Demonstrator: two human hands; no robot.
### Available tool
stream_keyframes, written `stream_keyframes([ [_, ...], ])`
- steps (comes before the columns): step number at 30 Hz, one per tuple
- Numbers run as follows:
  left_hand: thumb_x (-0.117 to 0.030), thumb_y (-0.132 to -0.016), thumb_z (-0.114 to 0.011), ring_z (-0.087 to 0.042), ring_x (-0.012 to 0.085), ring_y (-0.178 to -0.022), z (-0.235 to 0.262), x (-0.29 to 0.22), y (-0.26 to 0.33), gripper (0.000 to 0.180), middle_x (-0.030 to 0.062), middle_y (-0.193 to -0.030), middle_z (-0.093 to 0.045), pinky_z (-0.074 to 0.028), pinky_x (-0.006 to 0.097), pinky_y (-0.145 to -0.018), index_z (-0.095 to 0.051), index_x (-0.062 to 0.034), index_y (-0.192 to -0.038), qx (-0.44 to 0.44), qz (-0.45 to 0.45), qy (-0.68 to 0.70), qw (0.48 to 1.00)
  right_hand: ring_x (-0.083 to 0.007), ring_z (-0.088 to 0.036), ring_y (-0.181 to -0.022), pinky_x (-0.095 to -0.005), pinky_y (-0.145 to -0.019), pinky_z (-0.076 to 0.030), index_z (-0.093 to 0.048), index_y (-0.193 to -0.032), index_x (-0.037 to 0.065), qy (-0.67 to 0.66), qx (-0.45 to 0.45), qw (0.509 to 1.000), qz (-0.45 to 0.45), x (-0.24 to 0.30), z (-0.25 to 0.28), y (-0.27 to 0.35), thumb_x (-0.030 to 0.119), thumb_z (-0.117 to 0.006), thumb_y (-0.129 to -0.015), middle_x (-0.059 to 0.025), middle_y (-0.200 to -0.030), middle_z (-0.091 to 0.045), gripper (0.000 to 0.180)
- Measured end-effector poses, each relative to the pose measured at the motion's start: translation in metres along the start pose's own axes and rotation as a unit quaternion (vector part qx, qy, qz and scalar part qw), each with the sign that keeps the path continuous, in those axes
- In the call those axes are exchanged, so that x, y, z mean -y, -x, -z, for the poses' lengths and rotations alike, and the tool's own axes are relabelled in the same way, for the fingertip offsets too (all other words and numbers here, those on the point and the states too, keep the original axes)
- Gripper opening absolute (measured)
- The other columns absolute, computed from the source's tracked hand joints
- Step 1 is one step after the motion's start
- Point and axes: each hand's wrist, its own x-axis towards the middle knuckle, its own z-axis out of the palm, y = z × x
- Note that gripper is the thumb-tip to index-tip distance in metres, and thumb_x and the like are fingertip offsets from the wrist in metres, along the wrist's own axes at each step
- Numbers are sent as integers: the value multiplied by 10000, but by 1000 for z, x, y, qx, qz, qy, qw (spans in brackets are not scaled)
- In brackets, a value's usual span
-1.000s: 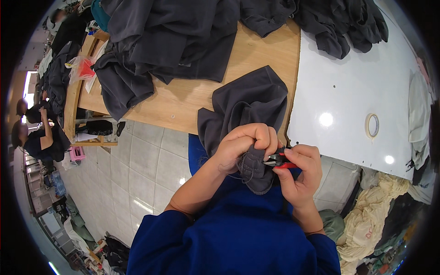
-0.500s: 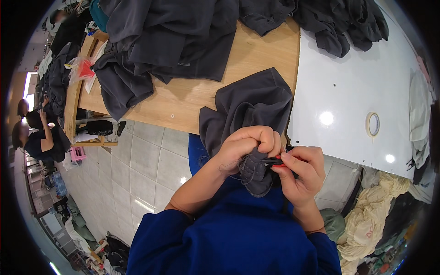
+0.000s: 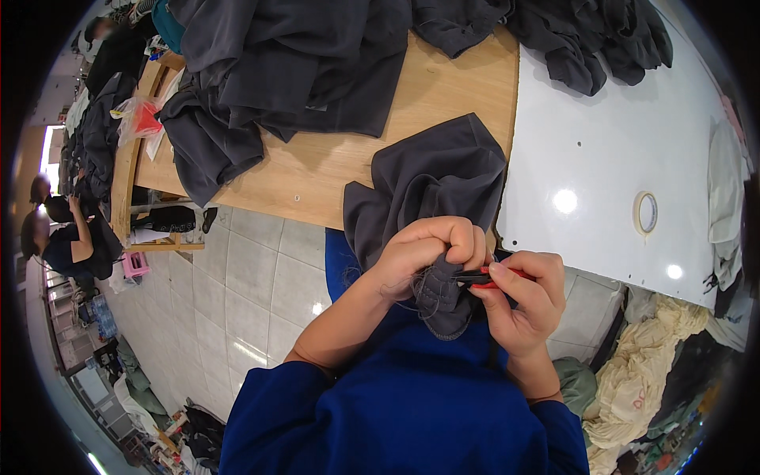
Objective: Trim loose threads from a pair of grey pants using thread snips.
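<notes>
Since the earlier pictures the bunched dark grey fabric garment [image 3: 431, 198] has barely shifted, draped off the edge of the pale wooden tabletop [image 3: 317, 170] beside the glossy white table [image 3: 609, 150]. The left hand [image 3: 423, 253] is closed tight on a fold of it; the right hand [image 3: 522, 305] is curled round small red-and-black thread snips [image 3: 484, 275], tips at the fabric. If the fold slackens, the blades could nick cloth or a fingertip.

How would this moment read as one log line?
left hand: grips dark cloth | right hand: holds red snips at cloth | wooden table
</notes>
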Motion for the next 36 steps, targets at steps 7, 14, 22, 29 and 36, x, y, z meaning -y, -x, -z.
stream_keyframes([
  [7,-1,-702,-361,-429,171,-709,0,-2,-1,94,69,-699,-494,-379,295,-770,-419,-64,-662,17,-14,-36,999,-158,-484,-651,-258,-584,-369,-679,-894,121,-20,20,999,19,1,3,2,132,-805,-593,-25,-810,-582,327],
  [14,-1,-720,-365,-431,173,-705,-1,-1,0,102,69,-706,-499,-382,291,-757,-421,-64,-663,16,-9,-16,1000,-160,-482,-663,-262,-583,-367,-678,-899,124,5,4,1000,9,0,2,0,140,-808,-593,-23,-806,-579,333],
  [22,-1,-716,-377,-433,173,-707,0,-2,-2,95,68,-709,-503,-383,293,-758,-424,-64,-664,30,-19,-42,998,-155,-479,-654,-257,-576,-356,-678,-897,122,-21,18,999,22,0,6,1,153,-805,-599,-23,-800,-578,326],
  [29,7,-716,-371,-426,178,-713,0,2,-2,98,73,-709,-495,-374,286,-715,-421,-59,-665,23,-21,-22,999,-182,-482,-715,-264,-603,-387,-627,-925,91,6,32,999,6,-1,8,3,118,-778,-657,-59,-824,-570,309],
  [36,14,-716,-365,-424,177,-711,0,2,-1,104,72,-709,-493,-374,290,-720,-419,-59,-665,18,-18,-22,999,-177,-477,-706,-264,-597,-380,-638,-902,93,6,29,1000,4,1,7,2,132,-781,-649,-56,-810,-576,293],
])
